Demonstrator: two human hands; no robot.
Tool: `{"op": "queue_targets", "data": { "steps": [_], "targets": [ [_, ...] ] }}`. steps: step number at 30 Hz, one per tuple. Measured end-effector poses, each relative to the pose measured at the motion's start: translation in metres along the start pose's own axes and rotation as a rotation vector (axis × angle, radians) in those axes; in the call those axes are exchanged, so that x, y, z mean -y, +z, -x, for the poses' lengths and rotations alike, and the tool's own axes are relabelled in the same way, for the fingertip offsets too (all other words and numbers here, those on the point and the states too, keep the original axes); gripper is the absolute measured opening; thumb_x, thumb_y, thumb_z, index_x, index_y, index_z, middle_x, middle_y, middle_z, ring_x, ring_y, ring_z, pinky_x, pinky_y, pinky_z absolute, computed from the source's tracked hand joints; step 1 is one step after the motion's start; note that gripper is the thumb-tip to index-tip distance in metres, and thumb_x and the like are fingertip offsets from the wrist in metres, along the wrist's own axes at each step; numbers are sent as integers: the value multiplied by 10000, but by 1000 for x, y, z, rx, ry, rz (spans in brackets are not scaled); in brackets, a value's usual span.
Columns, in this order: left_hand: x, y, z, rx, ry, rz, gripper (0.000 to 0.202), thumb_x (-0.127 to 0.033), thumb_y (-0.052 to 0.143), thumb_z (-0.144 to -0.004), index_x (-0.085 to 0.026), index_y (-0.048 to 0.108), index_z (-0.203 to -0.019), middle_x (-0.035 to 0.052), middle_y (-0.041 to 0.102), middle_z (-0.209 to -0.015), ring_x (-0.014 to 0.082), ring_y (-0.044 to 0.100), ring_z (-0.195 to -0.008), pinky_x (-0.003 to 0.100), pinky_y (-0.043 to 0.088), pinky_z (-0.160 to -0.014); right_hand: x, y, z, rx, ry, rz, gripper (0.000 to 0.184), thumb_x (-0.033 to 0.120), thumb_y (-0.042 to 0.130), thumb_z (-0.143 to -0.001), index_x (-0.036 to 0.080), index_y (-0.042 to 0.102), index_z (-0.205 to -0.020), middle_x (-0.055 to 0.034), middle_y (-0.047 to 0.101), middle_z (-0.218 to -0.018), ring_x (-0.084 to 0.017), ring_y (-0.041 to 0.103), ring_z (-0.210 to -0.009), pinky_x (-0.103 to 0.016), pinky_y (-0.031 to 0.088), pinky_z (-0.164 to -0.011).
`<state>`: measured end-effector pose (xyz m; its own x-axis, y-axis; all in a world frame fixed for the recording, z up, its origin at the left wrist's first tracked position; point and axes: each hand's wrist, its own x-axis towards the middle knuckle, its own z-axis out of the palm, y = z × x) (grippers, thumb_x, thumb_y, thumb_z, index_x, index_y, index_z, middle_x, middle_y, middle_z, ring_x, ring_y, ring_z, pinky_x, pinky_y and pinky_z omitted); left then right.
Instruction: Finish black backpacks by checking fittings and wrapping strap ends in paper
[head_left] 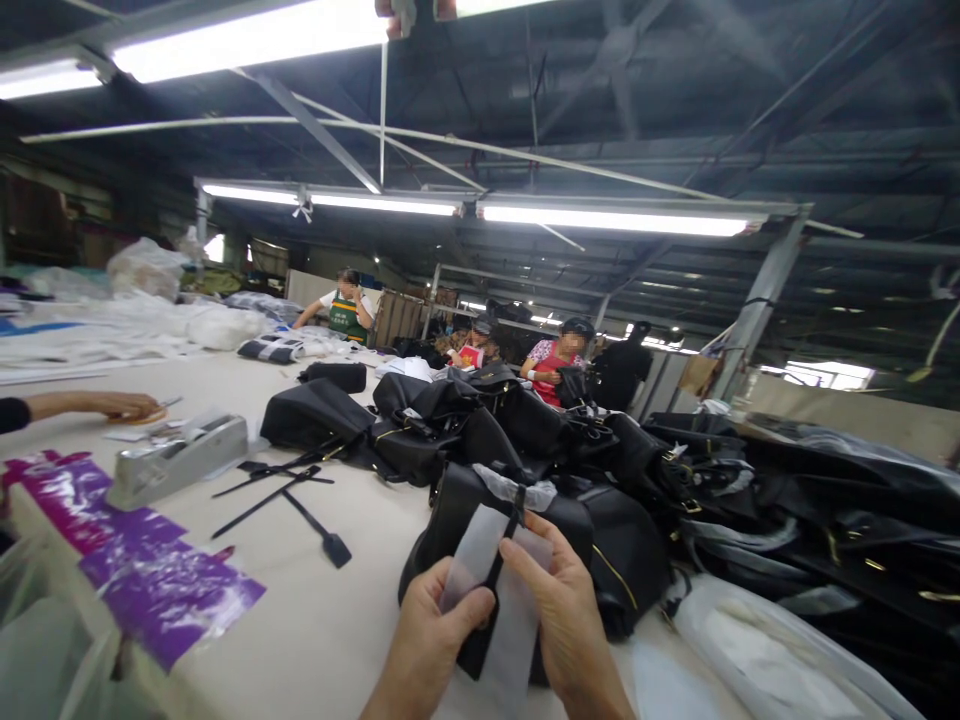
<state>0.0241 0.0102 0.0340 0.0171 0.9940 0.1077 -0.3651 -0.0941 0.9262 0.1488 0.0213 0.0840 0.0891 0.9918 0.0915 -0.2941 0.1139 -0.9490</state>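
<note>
while the left hand (pixel 450 612) and right hand (pixel 556 585) pinch white wrap (pixel 517 635), the black strap (pixel 497 570) between them looks light, bendy and best held midway.

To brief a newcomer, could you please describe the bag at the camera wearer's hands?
On the pale table, a heap of black bags covers the middle and right. At its near edge, one bag sits beneath the wearer's left hand and right hand. Unlike its neighbours, it has a whitish strip pinched in front by fingers.
</note>
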Motion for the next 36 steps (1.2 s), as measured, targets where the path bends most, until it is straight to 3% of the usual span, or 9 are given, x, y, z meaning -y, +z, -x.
{"op": "queue_targets", "data": {
  "steps": [4,10,16,21,27,31,34,36],
  "targets": [
    [-5,1,1,13,16,-23,505,-589,803,-597,-155,548,-636,-52,461,-570,98,381,-571,218,316,-544,-2,-2,-5,-19,0,51,781,503,881,-564,163,555,-1187,-92,755,-874,-244,681,-734,-347,532,-674],
    [-5,-1,7,94,10,-8,432,-504,796,-660,-137,590,-758,-37,492,-647,105,400,-620,220,338,-583,-3,-4,-6,-36,1,79,767,513,889,-533,169,584,-1147,-82,752,-859,-259,684,-739,-357,541,-672],
    [-8,-1,12,109,89,-7,334,-431,758,-717,-146,626,-830,-22,534,-689,119,445,-654,224,370,-614,2,-4,-4,65,38,12,675,442,885,-582,144,636,-1134,-93,751,-904,-262,694,-805,-352,541,-735],
    [-9,0,19,68,98,-25,359,-458,722,-757,-174,622,-952,-10,590,-721,121,473,-634,213,364,-580,3,-3,-3,46,31,20,602,437,896,-543,144,692,-1028,-78,742,-863,-214,662,-717,-280,506,-616],
    [0,-8,21,41,198,-165,252,-401,674,-799,-185,681,-929,-10,592,-686,119,467,-617,211,362,-583,8,-4,-4,73,55,64,543,419,897,-543,162,706,-981,-15,703,-733,-118,545,-548,-217,431,-515],
    [0,-11,21,-9,219,-232,185,-292,661,-775,-190,719,-918,7,659,-756,137,517,-648,210,393,-601,13,-9,-4,116,61,114,523,538,848,-600,156,723,-935,-28,702,-772,-127,544,-598,-217,438,-531],
    [-3,-10,22,-47,260,-280,178,-239,644,-755,-195,744,-896,20,693,-774,160,558,-661,219,417,-609,16,-11,-3,151,68,143,608,689,691,-717,166,704,-1029,-42,703,-814,-152,566,-636,-238,448,-546],
    [-5,-8,23,-56,292,-307,194,-217,641,-740,-204,761,-892,32,717,-792,181,592,-677,229,438,-621,17,-11,-3,179,40,193,654,675,714,-702,169,670,-1113,-45,704,-822,-171,586,-656,-248,446,-547]
  ]
}}
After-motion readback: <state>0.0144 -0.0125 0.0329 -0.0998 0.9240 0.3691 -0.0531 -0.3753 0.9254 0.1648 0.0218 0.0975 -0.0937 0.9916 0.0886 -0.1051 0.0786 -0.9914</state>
